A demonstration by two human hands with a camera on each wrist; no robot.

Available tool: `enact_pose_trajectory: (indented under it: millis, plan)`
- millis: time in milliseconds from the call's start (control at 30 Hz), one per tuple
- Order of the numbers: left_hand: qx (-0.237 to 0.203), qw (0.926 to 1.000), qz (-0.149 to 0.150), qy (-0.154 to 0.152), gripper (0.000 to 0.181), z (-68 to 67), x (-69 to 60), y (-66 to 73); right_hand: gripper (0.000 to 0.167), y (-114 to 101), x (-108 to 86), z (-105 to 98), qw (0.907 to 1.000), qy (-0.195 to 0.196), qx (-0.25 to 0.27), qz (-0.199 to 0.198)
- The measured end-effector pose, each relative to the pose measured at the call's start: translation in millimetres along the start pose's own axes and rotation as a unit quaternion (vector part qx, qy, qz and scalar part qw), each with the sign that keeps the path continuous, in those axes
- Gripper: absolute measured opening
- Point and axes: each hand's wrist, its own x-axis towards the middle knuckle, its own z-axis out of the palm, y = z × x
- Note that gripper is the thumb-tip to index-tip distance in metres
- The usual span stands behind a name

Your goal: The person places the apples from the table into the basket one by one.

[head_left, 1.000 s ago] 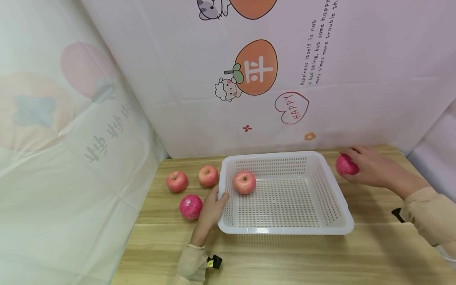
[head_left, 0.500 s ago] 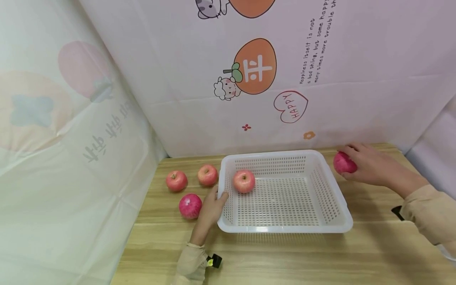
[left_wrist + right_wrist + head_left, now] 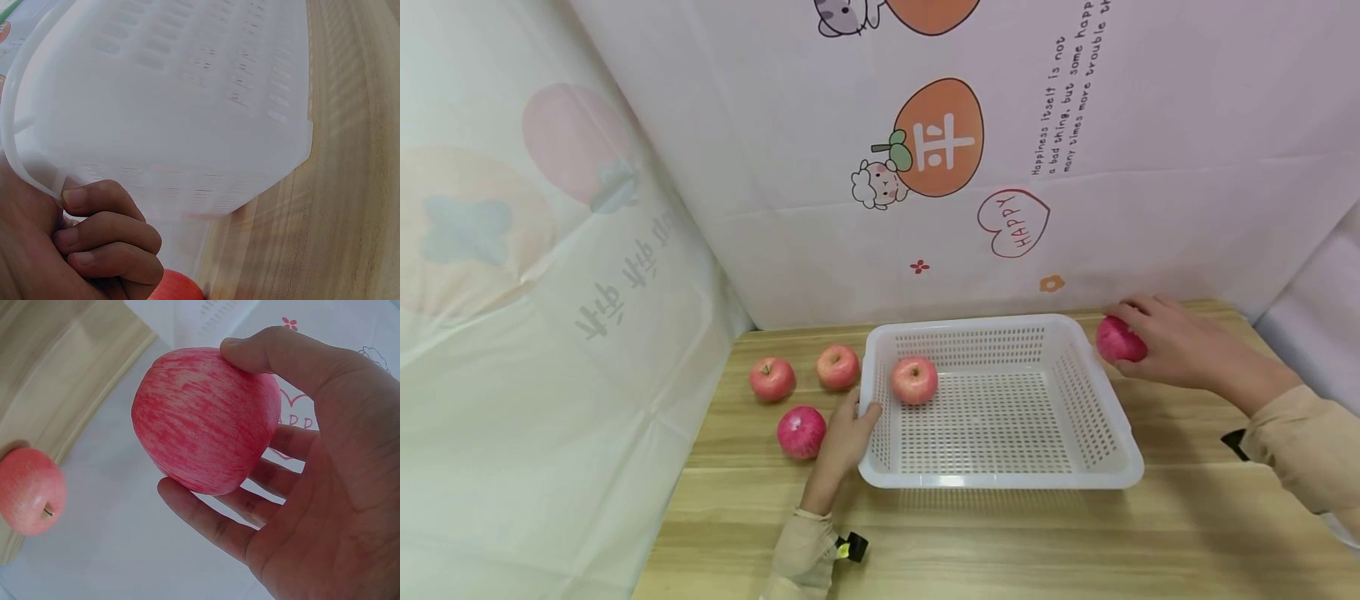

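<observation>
My left hand [image 3: 847, 439] grips the left rim of a white perforated basket [image 3: 1000, 482], thumb inside; in the left wrist view its fingers curl under the rim of the basket [image 3: 125, 125]. One light red apple [image 3: 914, 381] lies at the basket's left end. Just past the basket's right rim, my right hand [image 3: 1176, 346] holds a deep pink apple [image 3: 1120, 339]. The right wrist view has this apple [image 3: 203, 422] between the thumb and fingers of the right hand [image 3: 325, 487].
Left of the basket lie two light red apples [image 3: 772, 380] [image 3: 838, 367] and a deep pink apple [image 3: 801, 432] on the wooden table [image 3: 1000, 550]. Another apple [image 3: 31, 490] appears in the right wrist view. A printed cloth [image 3: 805, 167] hangs behind the table.
My right hand has moved slightly left and toward the back with the pink apple, closer to the basket's rim. The left hand keeps its grip on the basket.
</observation>
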Motion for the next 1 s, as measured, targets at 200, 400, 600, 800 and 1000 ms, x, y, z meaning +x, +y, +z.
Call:
enact_pose_trajectory:
  millis: [200, 400, 600, 800, 1000]
  plan:
    - [0.001, 1.0, -0.001, 0.001, 0.044, -0.2, 0.0, 0.2, 0.067, -5.8, 1.7, -2.6, 0.9999, 0.007, -0.002, -0.01]
    - [0.001, 1.0, -0.003, 0.002, 0.044, 0.2, -0.8, 0.1, 0.069, -10.3, 3.5, -4.1, 1.0, -0.007, -0.003, -0.004]
    - [0.003, 1.0, -0.004, 0.003, 0.042, 1.1, 0.0, -0.5, 0.071, -14.0, 5.1, -6.2, 0.9998, -0.021, -0.001, -0.004]
    - [0.005, 1.0, 0.004, 0.005, 0.041, 1.3, 0.2, -0.1, 0.073, -18.5, 6.8, -8.5, 0.9996, -0.029, -0.003, -0.001]
    - [0.004, 1.0, -0.001, 0.006, 0.038, 1.7, 0.7, -0.5, 0.074, -23.5, 7.6, -11.6, 0.9994, -0.036, -0.002, -0.001]
